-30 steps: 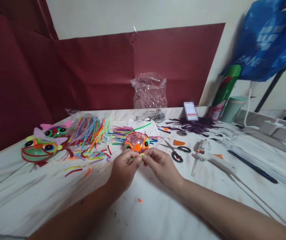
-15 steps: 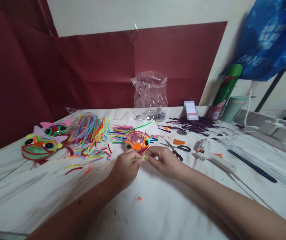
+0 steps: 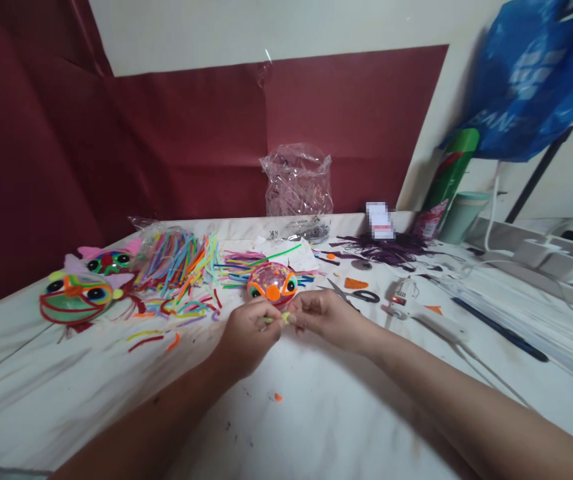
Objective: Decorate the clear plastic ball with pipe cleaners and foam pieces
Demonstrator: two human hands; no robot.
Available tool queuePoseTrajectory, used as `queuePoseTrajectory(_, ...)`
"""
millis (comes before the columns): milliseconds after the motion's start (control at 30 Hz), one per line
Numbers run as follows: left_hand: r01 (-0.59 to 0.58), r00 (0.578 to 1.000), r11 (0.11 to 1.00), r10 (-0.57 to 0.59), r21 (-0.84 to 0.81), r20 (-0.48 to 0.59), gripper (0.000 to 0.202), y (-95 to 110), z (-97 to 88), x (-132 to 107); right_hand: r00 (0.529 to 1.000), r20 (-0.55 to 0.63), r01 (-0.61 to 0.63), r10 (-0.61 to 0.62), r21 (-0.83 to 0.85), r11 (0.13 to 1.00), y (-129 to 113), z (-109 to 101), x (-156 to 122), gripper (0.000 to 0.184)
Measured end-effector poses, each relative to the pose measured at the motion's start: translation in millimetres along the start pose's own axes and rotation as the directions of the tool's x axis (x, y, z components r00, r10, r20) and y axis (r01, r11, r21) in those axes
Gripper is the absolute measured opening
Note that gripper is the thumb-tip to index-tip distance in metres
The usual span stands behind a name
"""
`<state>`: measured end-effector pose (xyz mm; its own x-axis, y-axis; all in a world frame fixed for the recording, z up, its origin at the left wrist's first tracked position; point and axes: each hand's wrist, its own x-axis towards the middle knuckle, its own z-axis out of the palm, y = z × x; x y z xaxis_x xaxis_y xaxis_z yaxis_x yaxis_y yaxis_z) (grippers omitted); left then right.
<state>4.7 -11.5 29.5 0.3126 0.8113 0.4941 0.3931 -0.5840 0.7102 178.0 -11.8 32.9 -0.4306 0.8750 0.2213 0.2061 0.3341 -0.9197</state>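
Observation:
My left hand [image 3: 253,331] and my right hand [image 3: 323,319] meet at the middle of the table, fingers pinched close together. Between their fingertips is a small yellow-green strip [image 3: 285,317], which looks like a piece of pipe cleaner; both hands grip it. Just beyond the fingers sits a round clear craft ball [image 3: 271,280] with big eyes, an orange round nose and orange and red trim. My hands hide its lower edge. Scissors [image 3: 359,295] with black handles lie open beside my right hand.
Two finished-looking face balls [image 3: 76,310] stand at the left, near a bag of coloured pipe cleaners [image 3: 176,260] and loose cut pieces. At the right lie a white glue gun [image 3: 429,323], a dark blue pen-like stick [image 3: 499,330] and purple strands [image 3: 391,250].
My hands stay together at nearly the same spot, with the fingers shifting slightly on the yellow-green piece. The whole view has shifted a little; the other things lie as before.

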Motion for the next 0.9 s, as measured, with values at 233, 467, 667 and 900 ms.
queuePoseTrajectory(233,0.020,0.992,0.981,-0.042,-0.191,-0.115,0.015,-1.9,2.1,-1.7,0.963,-0.258,0.073,0.076,0.523,0.849,11.2,36.5,3.3,0.029)
queuePoseTrajectory(467,-0.009,0.992,0.995,-0.004,-0.096,-0.130,0.016,-5.1,4.7,-1.1,0.920,-0.392,0.105,0.028,0.314,0.944,11.9,36.6,-0.9,0.026)
queuePoseTrajectory(667,0.093,0.993,0.995,-0.094,-0.026,-0.066,0.013,-8.7,3.3,1.1,0.944,-0.326,0.063,-0.050,0.031,0.998,10.2,21.8,1.0,0.027)
queuePoseTrajectory(900,0.003,1.000,0.986,-0.003,0.169,-0.002,0.013,-6.1,-0.9,1.9,0.960,-0.174,0.134,-0.218,-0.400,0.907,6.4,9.8,1.3,0.020)
